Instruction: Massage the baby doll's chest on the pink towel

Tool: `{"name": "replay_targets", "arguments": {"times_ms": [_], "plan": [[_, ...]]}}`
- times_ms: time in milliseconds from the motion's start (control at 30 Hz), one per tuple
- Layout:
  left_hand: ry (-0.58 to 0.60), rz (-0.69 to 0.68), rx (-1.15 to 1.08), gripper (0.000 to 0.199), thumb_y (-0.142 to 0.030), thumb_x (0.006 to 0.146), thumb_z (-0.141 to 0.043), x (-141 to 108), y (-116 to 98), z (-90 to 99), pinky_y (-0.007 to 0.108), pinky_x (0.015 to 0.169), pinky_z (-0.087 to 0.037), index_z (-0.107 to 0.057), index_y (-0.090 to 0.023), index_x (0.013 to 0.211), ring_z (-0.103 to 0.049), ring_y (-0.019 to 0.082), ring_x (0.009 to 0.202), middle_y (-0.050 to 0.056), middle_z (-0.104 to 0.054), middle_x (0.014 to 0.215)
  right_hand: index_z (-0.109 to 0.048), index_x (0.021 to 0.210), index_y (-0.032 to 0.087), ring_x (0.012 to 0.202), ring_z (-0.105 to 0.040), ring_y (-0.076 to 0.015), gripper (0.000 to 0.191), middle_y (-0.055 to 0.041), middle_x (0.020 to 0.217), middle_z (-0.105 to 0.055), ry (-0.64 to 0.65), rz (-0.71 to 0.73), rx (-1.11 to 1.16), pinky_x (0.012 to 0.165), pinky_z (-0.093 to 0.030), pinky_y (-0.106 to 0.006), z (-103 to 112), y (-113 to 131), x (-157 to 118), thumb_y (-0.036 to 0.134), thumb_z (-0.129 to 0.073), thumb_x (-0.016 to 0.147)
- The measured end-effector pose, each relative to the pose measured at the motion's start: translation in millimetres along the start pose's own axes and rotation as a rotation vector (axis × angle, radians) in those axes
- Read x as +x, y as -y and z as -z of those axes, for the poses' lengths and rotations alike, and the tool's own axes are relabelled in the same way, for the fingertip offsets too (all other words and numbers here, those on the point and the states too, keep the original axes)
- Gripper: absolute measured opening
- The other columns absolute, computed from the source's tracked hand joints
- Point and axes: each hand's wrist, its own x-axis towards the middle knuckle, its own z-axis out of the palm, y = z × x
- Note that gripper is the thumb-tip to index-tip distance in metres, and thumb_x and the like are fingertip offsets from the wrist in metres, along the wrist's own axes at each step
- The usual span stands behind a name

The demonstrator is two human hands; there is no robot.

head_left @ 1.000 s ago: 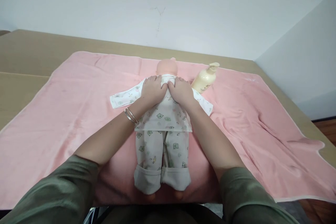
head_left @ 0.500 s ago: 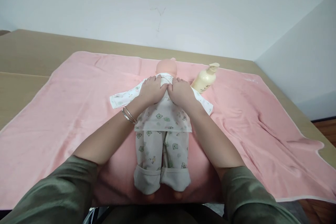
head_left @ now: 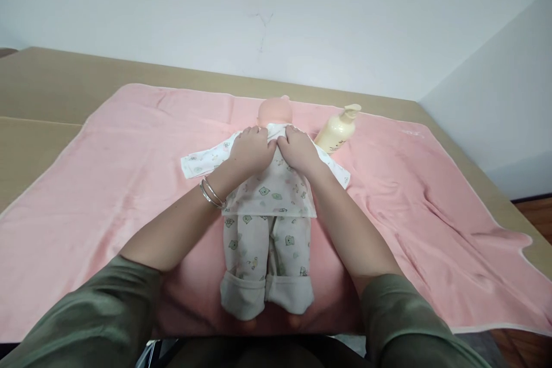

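- Laying both hands on the upper body of the soft-bodied doll in a white patterned outfit (head_left: 271, 198), as the head view shows, I have them side by side just below its rounded, pinkish head (head_left: 275, 111).
- My left hand (head_left: 252, 150) rests palm down on the upper part of the white long-sleeved top, its fingers close together and slightly bent; I cannot tell whether they pinch any cloth.
- My right hand (head_left: 299, 151) lies on the other side of the same top, fingers likewise bent toward the collar; whether it has hold of fabric is hidden too.
- Between them, my thumbs point at each other, their tips close together over the middle of the top.
- Two thin silver-coloured bangles (head_left: 211, 192) circle my left wrist, and olive-green sleeves (head_left: 107, 305) reach up to my forearms.
- The doll lies stretched out on the pink cloth with a pale edge (head_left: 142, 184), arms spread to the sides, legs toward me in white printed trousers with wide turned-up cuffs (head_left: 290, 293).
- To the right, near the doll's sleeve, a pale yellow pump bottle with dark print (head_left: 336, 131) looks tilted to the right.
- Under the cloth is a light wood-coloured table (head_left: 47, 80), against a white wall (head_left: 345, 23).
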Motion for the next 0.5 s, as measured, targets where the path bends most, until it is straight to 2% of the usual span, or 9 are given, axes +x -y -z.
{"name": "replay_targets", "arguments": {"times_ms": [133, 267, 400, 500], "plan": [[-0.025, -0.044, 0.081, 0.044, -0.032, 0.103, -0.036, -13, -8, -3.9, 0.053, 0.112, -0.049, -0.062, -0.005, 0.128, -0.058, 0.039, 0.134, 0.027, -0.065, 0.137, -0.061, 0.133, 0.002, 0.128, -0.061, -0.0349, 0.047, -0.0242, 0.139, -0.066, -0.008, 0.012, -0.005, 0.113, -0.045, -0.044, -4, -3, 3, 0.025, -0.033, 0.103], [-0.069, -0.052, 0.045, 0.046, -0.029, 0.101, -0.037, -12, -9, -11.8, 0.056, 0.119, -0.042, -0.059, -0.005, 0.133, -0.053, 0.040, 0.140, 0.028, -0.062, 0.143, -0.057, 0.138, 0.001, 0.131, -0.060, -0.0354, 0.049, -0.0247, 0.142, -0.063, 0.015, 0.007, -0.076, 0.114, -0.043, -0.045, 2, 2, -3, 0.023, -0.030, 0.105], [-0.035, -0.007, -0.054, 0.044, -0.030, 0.099, -0.036, 5, 4, -11.0, 0.051, 0.113, -0.048, -0.065, -0.009, 0.125, -0.061, 0.036, 0.129, 0.024, -0.068, 0.134, -0.060, 0.134, 0.001, 0.126, -0.063, -0.0353, 0.048, -0.0249, 0.134, -0.067, 0.044, 0.013, -0.155, 0.111, -0.045, -0.045, 10, 14, -16, 0.023, -0.027, 0.107], [-0.006, 0.053, -0.132, 0.049, -0.038, 0.102, -0.031, 16, 15, -9.4, 0.050, 0.104, -0.054, -0.069, -0.012, 0.118, -0.067, 0.035, 0.117, 0.021, -0.073, 0.125, -0.065, 0.125, 0.003, 0.122, -0.064, -0.0346, 0.043, -0.0249, 0.126, -0.069, 0.038, 0.051, -0.196, 0.109, -0.047, -0.043, 12, 23, -28, 0.021, -0.030, 0.106]]}}
